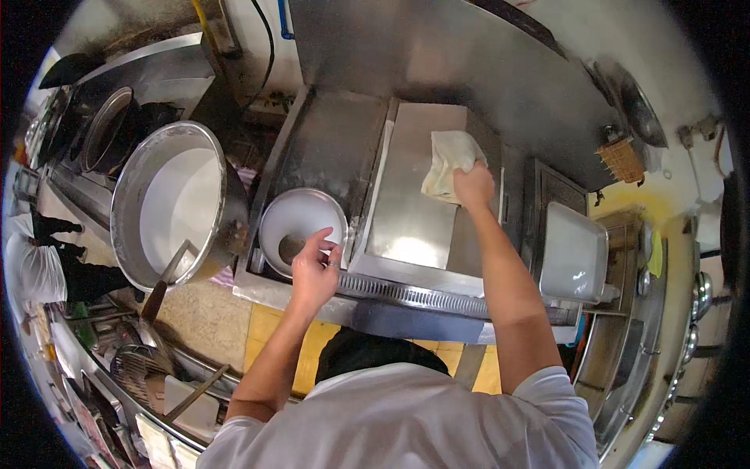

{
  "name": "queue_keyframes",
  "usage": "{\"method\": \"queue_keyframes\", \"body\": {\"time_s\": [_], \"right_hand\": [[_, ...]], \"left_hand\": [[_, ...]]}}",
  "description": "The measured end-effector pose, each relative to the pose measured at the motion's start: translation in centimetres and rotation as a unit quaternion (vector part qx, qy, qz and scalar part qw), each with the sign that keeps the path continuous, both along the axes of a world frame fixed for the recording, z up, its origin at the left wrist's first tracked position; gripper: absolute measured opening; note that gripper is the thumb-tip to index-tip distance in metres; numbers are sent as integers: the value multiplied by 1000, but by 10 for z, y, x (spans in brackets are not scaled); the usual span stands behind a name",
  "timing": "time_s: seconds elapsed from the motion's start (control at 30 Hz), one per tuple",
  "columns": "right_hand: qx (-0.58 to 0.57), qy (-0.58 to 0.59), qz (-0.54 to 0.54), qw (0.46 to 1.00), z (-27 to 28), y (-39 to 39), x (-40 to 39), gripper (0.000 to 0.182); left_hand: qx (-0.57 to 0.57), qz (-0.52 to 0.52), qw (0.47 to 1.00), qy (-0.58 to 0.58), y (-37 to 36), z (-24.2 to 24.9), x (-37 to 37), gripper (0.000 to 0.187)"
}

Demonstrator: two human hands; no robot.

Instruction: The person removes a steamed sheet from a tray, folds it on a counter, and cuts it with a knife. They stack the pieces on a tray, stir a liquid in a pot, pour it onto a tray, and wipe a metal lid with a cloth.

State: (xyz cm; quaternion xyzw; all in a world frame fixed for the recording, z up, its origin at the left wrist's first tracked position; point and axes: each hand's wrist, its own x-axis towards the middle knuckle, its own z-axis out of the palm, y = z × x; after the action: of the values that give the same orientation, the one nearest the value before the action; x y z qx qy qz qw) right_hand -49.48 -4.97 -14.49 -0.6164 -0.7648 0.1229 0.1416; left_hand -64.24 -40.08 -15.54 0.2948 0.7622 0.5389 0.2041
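Observation:
My right hand [474, 186] is closed on the near right edge of a cream-white cloth [451, 160]. The cloth lies against the flat stainless-steel surface [410, 211] of the metal unit in front of me, towards its far end. Over the right rim of a round metal bowl [305, 205] hangs my left hand [315, 270], its fingers loosely bent and apart, with nothing visible in them. White liquid fills much of the bowl, and a dark round shape [291, 248] shows in it, partly behind my fingers.
Left stands a large pot [217, 148] of white liquid, with a wooden-handled scoop [166, 283] leaning in it. A darker metal panel [328, 144] adjoins the steel surface. A white tub [574, 250] sits on the right. At far left is another person [47, 270].

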Motion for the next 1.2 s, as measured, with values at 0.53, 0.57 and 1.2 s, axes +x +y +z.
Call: {"method": "queue_keyframes", "body": {"time_s": [0.53, 0.57, 1.2], "right_hand": [[-98, -45, 19, 994, 5, 16, -10, 63], [-92, -39, 25, 995, 8, 11, -9, 63], [-225, 262, 437, 830, -32, -253, 156, 36]], "left_hand": [[-55, -67, 996, 5, 12, 5, 16, 42], [-77, -78, 994, 9, 13, 9, 18, 44], [-181, 27, 983, 14, -89, 29, 201, 42]]}}
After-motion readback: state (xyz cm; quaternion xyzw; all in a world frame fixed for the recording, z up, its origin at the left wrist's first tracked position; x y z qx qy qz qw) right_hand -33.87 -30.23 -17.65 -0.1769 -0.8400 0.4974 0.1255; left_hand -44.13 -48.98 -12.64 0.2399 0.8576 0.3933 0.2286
